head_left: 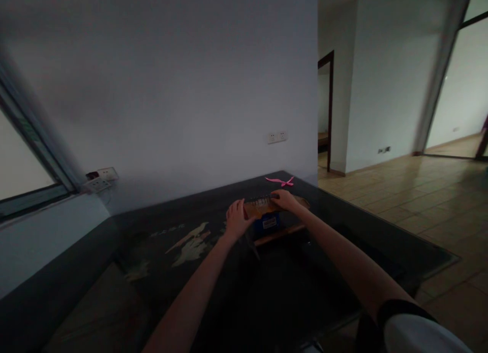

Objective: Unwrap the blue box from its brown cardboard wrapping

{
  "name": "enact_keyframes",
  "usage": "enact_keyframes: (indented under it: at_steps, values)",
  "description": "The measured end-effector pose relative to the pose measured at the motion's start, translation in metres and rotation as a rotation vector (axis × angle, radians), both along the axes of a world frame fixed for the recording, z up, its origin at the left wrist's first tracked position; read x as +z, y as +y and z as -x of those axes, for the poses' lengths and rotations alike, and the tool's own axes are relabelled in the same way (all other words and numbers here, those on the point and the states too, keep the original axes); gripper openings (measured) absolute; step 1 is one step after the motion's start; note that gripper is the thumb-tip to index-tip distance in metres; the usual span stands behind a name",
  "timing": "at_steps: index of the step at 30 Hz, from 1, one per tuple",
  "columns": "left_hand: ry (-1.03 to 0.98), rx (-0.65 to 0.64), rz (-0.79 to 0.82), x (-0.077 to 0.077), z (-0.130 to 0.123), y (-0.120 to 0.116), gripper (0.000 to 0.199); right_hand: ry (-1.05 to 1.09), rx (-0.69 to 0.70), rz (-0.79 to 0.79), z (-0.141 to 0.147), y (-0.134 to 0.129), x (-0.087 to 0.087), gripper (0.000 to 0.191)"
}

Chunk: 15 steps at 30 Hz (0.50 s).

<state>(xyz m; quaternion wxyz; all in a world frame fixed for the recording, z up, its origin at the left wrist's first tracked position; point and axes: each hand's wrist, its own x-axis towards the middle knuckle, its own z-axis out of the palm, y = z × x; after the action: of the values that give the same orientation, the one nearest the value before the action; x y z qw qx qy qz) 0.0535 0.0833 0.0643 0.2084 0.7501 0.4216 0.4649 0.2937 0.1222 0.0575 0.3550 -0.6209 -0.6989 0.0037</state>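
Note:
A brown and blue spiral-bound thing [263, 209], like a desk calendar, stands on the dark table. Dark wire loops run along its top, and a pale label, maybe a barcode, shows on the blue part. My left hand [237, 219] grips its left end, fingers over the top and thumb at the front. At the upper right, my right hand [285, 199] holds the top edge by the loops, its fingers curled and partly hidden. A brown strip [280, 236] lies along the front at the bottom; whether it belongs to the same piece I cannot tell.
The dark table [381, 241] has a pale bird-like picture [194, 246] on its left part. A pink ribbon-like piece [281, 181] lies near the back corner. Wall sockets [277, 137] sit behind, and a power strip [98, 184] is by the window.

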Motion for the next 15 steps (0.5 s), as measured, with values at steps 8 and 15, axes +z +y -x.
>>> enact_keyframes:
  at_steps: [8,15]
  values:
    - [0.513,-0.056,0.08,-0.012,-0.008,0.045,0.097,-0.094,0.133,0.093,-0.006,0.005,0.001,0.023]
    - [0.678,0.027,0.033,-0.019,-0.014,0.042,0.091,-0.062,0.244,0.12,-0.01,0.006,-0.003,0.026]
